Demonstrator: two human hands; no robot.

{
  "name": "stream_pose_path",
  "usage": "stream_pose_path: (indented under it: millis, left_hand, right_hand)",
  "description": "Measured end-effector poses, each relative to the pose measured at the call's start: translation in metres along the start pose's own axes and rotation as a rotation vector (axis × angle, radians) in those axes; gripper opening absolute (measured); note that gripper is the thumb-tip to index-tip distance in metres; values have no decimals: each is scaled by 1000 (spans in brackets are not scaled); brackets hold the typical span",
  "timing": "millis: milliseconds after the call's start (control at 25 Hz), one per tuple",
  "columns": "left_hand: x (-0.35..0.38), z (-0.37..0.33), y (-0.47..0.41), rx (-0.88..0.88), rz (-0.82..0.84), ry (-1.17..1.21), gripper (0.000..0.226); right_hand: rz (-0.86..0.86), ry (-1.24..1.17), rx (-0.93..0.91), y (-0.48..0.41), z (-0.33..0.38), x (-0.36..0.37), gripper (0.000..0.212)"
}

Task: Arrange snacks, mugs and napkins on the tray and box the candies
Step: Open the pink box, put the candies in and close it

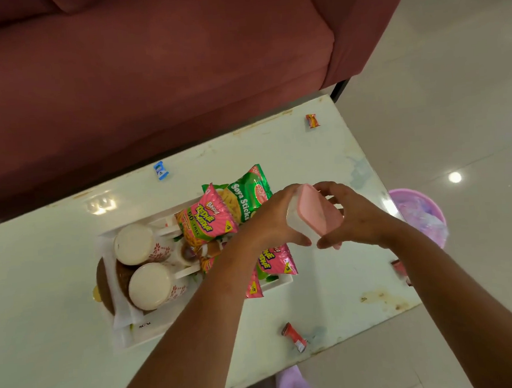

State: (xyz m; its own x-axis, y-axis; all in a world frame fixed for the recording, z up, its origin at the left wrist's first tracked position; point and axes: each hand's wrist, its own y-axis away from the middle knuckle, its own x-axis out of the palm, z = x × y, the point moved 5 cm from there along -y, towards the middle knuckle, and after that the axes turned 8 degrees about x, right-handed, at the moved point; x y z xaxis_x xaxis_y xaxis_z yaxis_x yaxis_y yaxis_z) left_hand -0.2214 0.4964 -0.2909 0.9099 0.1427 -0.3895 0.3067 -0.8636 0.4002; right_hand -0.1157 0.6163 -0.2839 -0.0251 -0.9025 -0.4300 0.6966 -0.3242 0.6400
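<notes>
Hands: the left hand [276, 219] and right hand [353, 218] are closed together on a small box [316, 217], held tilted above the worktop [290, 143].
Box: white body, pink lid; gripped from both sides, just right of the tray [155, 335].
Tray: white, set on the worktop; two upside-down mugs [138, 243] are stood at its left end on a napkin [123, 316].
Snacks: pink and green snack packets [208, 223] are piled in the tray's right half.
Candies: wrapped candies are scattered on the worktop, a red one [295, 337] near the front edge, an orange one [312, 120] and a blue one [160, 170] well apart.
Floor: a pink bin [421, 213] is seen beside the worktop.
</notes>
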Motion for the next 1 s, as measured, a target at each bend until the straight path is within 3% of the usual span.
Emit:
stream_pose_path:
  millis: [200,560,720,840,920,1000]
  left_hand:
    - [12,0,5,48,-38,7,93]
    - [22,1,4,60,-87,100,89]
    - [9,24,15,-81,-255,353,77]
    - [5,24,14,-56,-307,363,78]
    - [6,13,8,-39,-339,337,78]
    - [11,8,4,-39,-357,350,79]
  right_hand:
    - [-36,133,-100,3,2,4,101]
    - [-128,33,-145,12,-1,6,96]
    - [-207,-558,-70,24,-11,-20,98]
    - [-170,-590,-45,20,-16,-33,90]
    - [-107,-744,6,10,-28,-22,70]
    - [-120,-1183,126,1,-49,-10,38]
